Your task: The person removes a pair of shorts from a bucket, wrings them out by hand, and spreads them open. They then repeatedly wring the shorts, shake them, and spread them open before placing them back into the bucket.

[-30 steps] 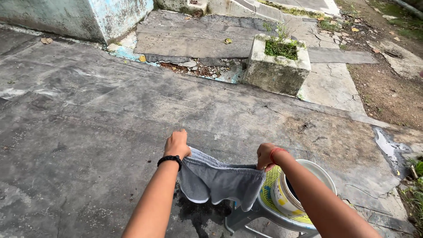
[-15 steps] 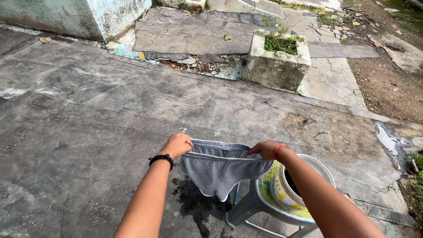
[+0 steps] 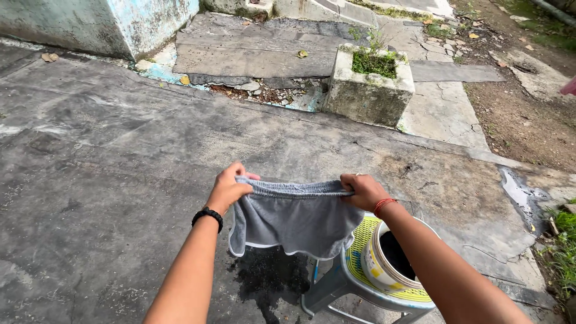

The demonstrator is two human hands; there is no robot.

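At far left a pale wall (image 3: 120, 24) with flaking blue paint meets the cracked concrete floor (image 3: 108, 156). The left hand (image 3: 227, 189), a black bracelet (image 3: 207, 216) on its wrist, is clenched on the left end of the waistband of the grey shorts (image 3: 294, 219). The shorts hang in the air between the 2 hands, above the floor and just left of the stool (image 3: 354, 282). Their waistband is pulled taut and level, which seems to be why the cloth falls flat and spread open. Below them a dark wet patch (image 3: 270, 279) stains the floor, so the shorts are probably dripping. The right hand (image 3: 363, 191), a red band (image 3: 381, 206) at its wrist, is closed on the waistband's right end; the hands stand apart, each clamped on cloth. Under the right forearm the stool carries a white bucket (image 3: 387, 261) with yellow markings on its side, too small to make out; it sits tilted on the yellow-green seat, within reach. Beyond, a concrete planter (image 3: 369, 90) holds weeds. No signs show.
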